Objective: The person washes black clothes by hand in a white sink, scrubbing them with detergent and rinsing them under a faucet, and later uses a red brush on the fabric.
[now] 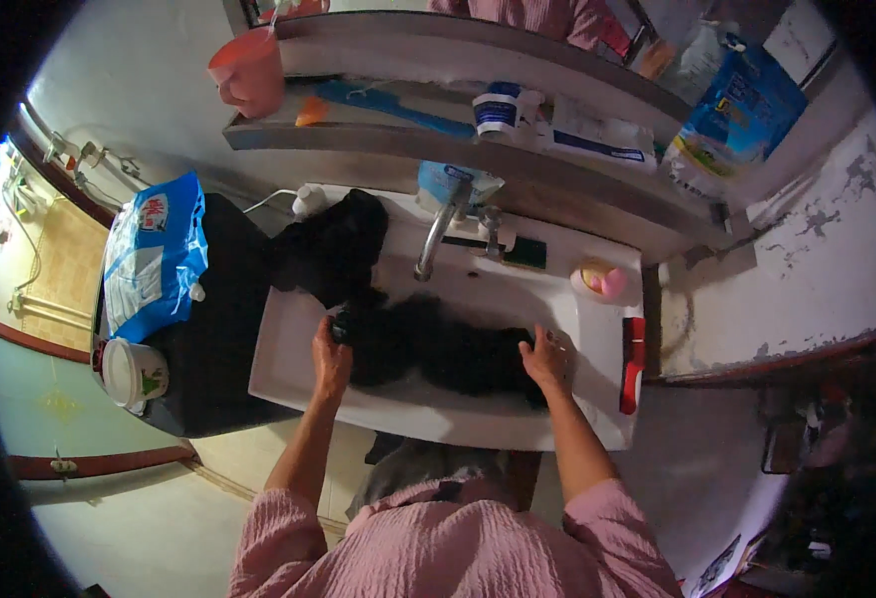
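A long piece of black cloth (428, 344), perhaps a garment, lies stretched from left to right across the white sink (458, 424). At its left end my left hand (332, 361) grips a bunched fold. My right hand (547, 361) is closed at the cloth's right end, its fingertips partly hidden. Another dark bundle of cloth (348, 244) rests over the sink's back left corner and touches or joins the stretched piece; which one, I cannot tell. Behind the basin stands the metal tap (438, 234), with no water visibly running.
On the dark surface at left lie a blue-and-white bag (157, 259) and a white tub (135, 371). A pink soap dish (599, 281), a green scouring pad (525, 252) and a red brush (633, 366) sit along the sink's rim. The shelf above holds a pink cup (248, 75).
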Demonstrator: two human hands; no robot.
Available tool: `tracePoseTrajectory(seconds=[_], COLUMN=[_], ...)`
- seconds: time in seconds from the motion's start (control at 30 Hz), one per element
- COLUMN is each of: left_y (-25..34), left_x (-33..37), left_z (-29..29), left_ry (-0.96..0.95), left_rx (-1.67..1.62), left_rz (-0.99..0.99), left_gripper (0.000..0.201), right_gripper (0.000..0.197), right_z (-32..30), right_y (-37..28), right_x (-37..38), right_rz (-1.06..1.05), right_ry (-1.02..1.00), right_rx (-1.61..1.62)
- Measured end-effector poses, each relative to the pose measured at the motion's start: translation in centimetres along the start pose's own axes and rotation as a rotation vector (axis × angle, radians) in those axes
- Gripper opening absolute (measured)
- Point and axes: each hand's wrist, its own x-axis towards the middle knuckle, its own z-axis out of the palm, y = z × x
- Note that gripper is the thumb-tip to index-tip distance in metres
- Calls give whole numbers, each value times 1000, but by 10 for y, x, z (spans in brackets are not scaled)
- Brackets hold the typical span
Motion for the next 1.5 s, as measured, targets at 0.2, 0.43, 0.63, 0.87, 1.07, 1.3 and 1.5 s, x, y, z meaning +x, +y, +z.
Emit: tracePoseTrajectory(seconds=[0.2,0.43,0.63,0.87,1.07,1.3,1.5], left_y=[84,68,68,120,138,115,69], left_x=[-41,-38,-17,-15,-68,-136,-31], left_z=[-6,50,113,124,157,190,175], left_ry=[57,-509,-539,-610,-543,-593,-403], left_rx=[519,-68,156,-1087,-507,-102,449], left_rz=[438,110,694,-806,-194,442,359], left_gripper=[55,47,55,28,26,25,16], right_gripper=[61,33,26,29,45,45,43], right_z=[73,-44,-168,-146,-40,17,-11], right_y=[-2,-65,-104,-39,-13,7,18], right_x=[36,-18,-69,-56,-61,-42,-35], right_rz=[84,15,-166,-69,644,647,482], right_ry=[-68,-157,-221,-81,-385,-416,-301], right_rx=[278,1005,1218,1507,1644,1868,1436])
